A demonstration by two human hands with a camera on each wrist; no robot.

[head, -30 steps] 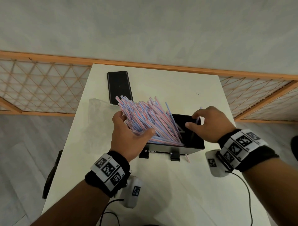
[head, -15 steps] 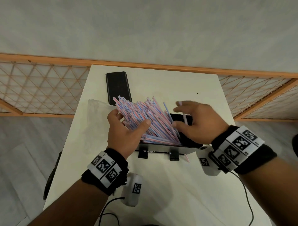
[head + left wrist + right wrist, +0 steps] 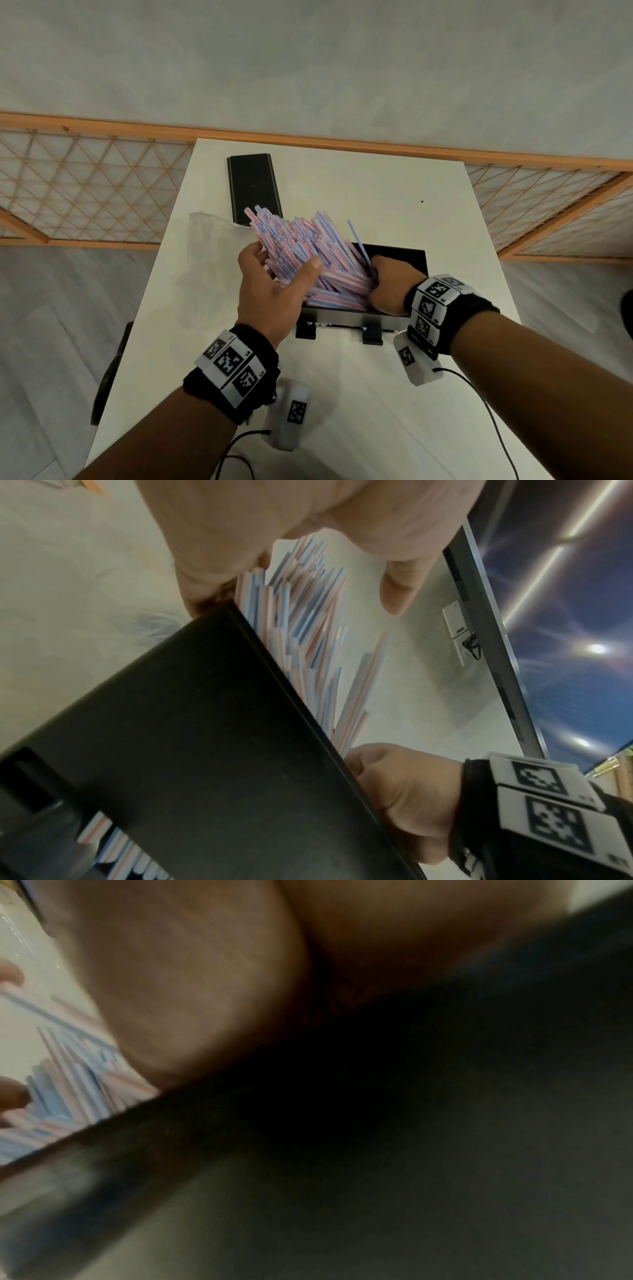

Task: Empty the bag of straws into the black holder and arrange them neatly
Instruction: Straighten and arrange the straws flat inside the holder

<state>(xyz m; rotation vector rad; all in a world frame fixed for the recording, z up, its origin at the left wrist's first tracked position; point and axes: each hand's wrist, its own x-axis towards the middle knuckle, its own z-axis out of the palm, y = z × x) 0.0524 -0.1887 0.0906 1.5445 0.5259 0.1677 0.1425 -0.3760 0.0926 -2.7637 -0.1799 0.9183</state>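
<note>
Leaning out of the black holder [image 3: 416,262] at a slant, the straws [image 3: 301,253] fan up over its left end, so a shove could tip some onto the table [image 3: 342,185]. The left hand [image 3: 270,291] cups the bundle, thumb and fingers spread around it. The right hand [image 3: 390,287] reaches into the holder against the straws' lower ends; I cannot tell its grip.
</note>
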